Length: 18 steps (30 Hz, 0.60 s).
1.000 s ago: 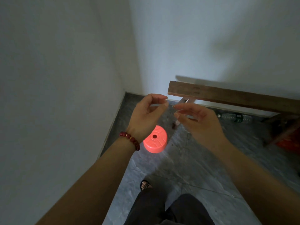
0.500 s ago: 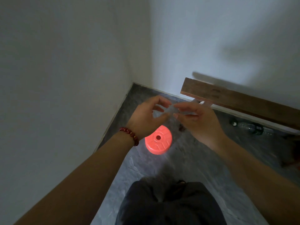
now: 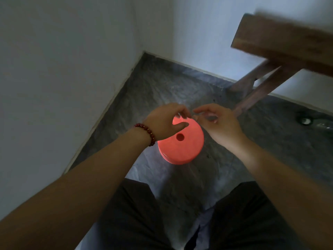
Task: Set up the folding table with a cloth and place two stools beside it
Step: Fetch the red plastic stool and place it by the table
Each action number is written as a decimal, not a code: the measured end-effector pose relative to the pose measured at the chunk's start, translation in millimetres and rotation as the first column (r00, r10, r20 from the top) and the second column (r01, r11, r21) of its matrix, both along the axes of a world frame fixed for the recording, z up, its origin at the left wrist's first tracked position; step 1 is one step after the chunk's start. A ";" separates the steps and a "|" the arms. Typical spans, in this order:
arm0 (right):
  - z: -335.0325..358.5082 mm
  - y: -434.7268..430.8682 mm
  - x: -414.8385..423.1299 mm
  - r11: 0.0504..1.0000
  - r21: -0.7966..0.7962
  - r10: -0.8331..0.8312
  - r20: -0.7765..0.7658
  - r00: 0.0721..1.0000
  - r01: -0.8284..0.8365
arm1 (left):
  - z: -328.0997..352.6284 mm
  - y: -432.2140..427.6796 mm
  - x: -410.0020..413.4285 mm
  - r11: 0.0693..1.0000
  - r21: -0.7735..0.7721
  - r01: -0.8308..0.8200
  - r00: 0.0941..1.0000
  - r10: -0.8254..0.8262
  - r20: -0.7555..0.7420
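Since half a second ago: both hands dropped and now sit right over the stool instead of above and beyond it. View tipped further down, so the table slid to the upper right corner and looms bigger.

Head view:
- left hand (image 3: 165, 121): fingers loosely curled, pointing down, thumb stuck out across the stool's top. Nothing visibly held. Contact with the seat: cannot tell, it overlaps the near-left rim from this angle.
- right hand (image 3: 219, 121): also half curled and relaxed, index finger reaching left toward the other hand. Fingertips of the two hands close but apart. Tips are blurred, so no call on anything tiny between them.
- bracelet (image 3: 146, 131): dark red beads, on the left wrist.
- stool (image 3: 182, 147): orange-red, round, standing on the floor (image 3: 153, 91) near the room corner, ahead of the person's trousers (image 3: 133, 213). Seat faces straight up, centre hole visible, so its axis is vertical. Legs hidden under the seat.
- table (image 3: 288, 44): wooden, motion-blurred, upper right. Long axis runs along the far wall, left end nearest the corner. Slanted legs (image 3: 252, 92) come down to the floor just right of the stool, apart from it.
- bottle (image 3: 306, 121): lying on the floor at far right, beneath the table.
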State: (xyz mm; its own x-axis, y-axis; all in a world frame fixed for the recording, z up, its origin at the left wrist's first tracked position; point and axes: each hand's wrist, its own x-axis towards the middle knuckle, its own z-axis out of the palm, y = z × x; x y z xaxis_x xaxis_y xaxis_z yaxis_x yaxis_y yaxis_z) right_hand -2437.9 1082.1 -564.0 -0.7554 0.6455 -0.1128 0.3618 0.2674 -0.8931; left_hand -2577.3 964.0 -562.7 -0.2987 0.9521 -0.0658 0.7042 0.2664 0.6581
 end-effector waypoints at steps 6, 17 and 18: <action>-129.7 9.6 -9.0 0.993 0.078 0.082 0.100 0.992 -0.090 | -127.2 8.8 -1.6 0.992 -0.121 -0.042 0.999 0.041 -0.008; -239.8 6.0 -19.8 0.778 0.131 0.463 0.542 0.702 -0.614 | -233.4 14.1 12.2 0.775 -0.625 0.098 0.893 -0.345 -0.288; -244.2 6.3 -19.9 0.744 0.123 0.488 0.571 0.660 -0.657 | -237.9 14.1 10.5 0.742 -0.661 0.109 0.868 -0.396 -0.301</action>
State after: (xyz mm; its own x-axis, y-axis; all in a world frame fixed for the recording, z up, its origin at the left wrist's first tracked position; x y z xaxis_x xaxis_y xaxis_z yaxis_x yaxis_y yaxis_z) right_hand -2457.8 1088.4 -808.2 -0.8812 0.1630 -0.4438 0.3893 0.7827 -0.4856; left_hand -2566.8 978.1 -800.6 -0.1869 0.7890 -0.5852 0.9593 0.2749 0.0641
